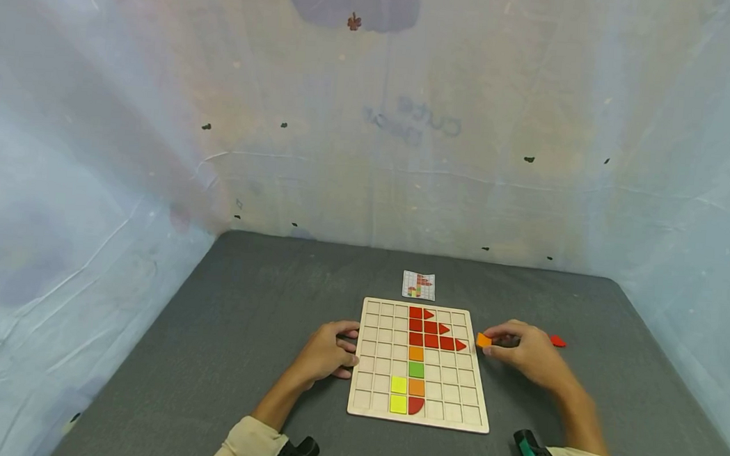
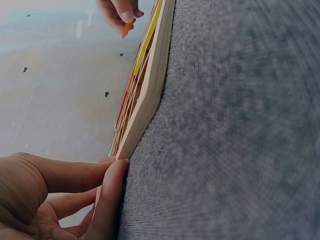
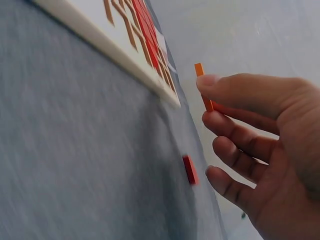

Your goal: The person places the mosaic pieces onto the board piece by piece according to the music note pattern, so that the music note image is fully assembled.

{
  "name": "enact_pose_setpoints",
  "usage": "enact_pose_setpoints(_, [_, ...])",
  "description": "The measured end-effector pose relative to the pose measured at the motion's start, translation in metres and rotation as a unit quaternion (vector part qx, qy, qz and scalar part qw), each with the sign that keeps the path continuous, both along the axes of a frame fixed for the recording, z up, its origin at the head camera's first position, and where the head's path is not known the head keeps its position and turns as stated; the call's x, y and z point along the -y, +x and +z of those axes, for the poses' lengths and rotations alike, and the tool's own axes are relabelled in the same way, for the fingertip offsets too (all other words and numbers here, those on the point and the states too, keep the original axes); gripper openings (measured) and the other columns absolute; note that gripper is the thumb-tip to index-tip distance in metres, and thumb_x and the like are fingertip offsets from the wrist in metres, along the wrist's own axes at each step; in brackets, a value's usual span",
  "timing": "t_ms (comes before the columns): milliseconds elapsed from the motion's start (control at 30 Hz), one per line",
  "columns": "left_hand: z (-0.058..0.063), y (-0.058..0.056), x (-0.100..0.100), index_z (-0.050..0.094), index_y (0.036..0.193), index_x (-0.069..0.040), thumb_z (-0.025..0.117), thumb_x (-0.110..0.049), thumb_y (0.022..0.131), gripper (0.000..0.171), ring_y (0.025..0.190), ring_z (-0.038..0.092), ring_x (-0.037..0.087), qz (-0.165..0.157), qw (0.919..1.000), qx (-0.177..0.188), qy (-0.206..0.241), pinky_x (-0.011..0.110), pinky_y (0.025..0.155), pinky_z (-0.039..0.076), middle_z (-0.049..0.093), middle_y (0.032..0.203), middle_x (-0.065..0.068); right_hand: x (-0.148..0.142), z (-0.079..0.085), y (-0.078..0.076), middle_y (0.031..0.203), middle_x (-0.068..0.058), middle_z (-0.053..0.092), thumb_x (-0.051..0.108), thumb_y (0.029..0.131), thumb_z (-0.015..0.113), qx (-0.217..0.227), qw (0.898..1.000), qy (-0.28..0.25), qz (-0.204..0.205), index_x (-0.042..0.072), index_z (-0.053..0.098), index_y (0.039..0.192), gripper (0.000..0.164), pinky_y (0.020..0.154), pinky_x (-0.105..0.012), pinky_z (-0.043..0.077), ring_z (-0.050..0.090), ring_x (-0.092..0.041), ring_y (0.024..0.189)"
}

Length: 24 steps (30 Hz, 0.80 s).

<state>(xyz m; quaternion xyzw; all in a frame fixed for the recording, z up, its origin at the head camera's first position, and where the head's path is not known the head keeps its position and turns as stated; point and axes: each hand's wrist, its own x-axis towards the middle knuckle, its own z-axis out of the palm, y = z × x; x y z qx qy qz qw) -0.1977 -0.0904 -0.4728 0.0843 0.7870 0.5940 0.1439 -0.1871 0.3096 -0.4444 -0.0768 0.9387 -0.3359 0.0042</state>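
Observation:
My right hand (image 1: 531, 353) pinches a flat orange square tile (image 1: 483, 340) between thumb and fingers, just off the board's right edge. The right wrist view shows this tile (image 3: 198, 69) held edge-on above the table. With thumb and fingers, my left hand (image 1: 324, 352) grips the left edge of a wooden grid board (image 1: 383, 344). Rows of red squares (image 1: 416, 339) ending in red triangles (image 1: 461, 345) fill part of its upper half. Below them run orange (image 1: 416, 354) and green (image 1: 415, 370) squares, two yellow squares (image 1: 398, 404) and a red quarter-round (image 1: 415, 405).
Behind the board lies a small printed card (image 1: 418, 286) with a coloured grid pattern. A loose red piece (image 1: 557, 341) lies on the grey table (image 1: 260, 298) beyond my right hand. A pale sheet (image 1: 367, 186) hangs around the table's back and sides.

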Motion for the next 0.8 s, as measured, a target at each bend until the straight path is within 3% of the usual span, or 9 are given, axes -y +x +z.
enact_pose_setpoints(167, [0.001, 0.000, 0.000, 0.057, 0.148, 0.003, 0.076, 0.010, 0.085, 0.066, 0.098, 0.069, 0.022, 0.002, 1.0000, 0.001, 0.000, 0.036, 0.063, 0.067, 0.060, 0.132, 0.019, 0.018, 0.000, -0.002, 0.111, -0.002, 0.071, 0.026, 0.089, 0.086, -0.006, 1.000, 0.004, 0.018, 0.015, 0.081, 0.112, 0.026, 0.080, -0.033, 0.054, 0.061, -0.017, 0.094])
enact_pose_setpoints(467, [0.001, 0.000, 0.000, 0.056, 0.148, 0.004, 0.076, 0.010, 0.085, 0.066, 0.099, 0.068, 0.023, 0.002, 1.0000, -0.001, -0.001, 0.036, 0.063, 0.067, 0.060, 0.132, 0.019, 0.048, 0.002, 0.000, 0.101, -0.001, 0.068, 0.021, 0.090, 0.084, -0.018, 0.996, -0.019, 0.083, 0.013, 0.080, 0.110, 0.022, 0.068, -0.027, 0.050, 0.057, -0.014, 0.084])
enact_pose_setpoints(800, [0.001, 0.000, -0.001, 0.056, 0.148, 0.004, 0.076, 0.010, 0.085, 0.066, 0.097, 0.069, 0.022, 0.002, 1.0000, 0.002, 0.000, 0.036, 0.063, 0.067, 0.060, 0.132, 0.020, 0.078, 0.001, 0.004, 0.106, 0.005, 0.072, 0.022, 0.091, 0.084, -0.032, 0.992, -0.022, 0.122, 0.015, 0.080, 0.110, 0.020, 0.080, -0.030, 0.057, 0.063, -0.015, 0.095])
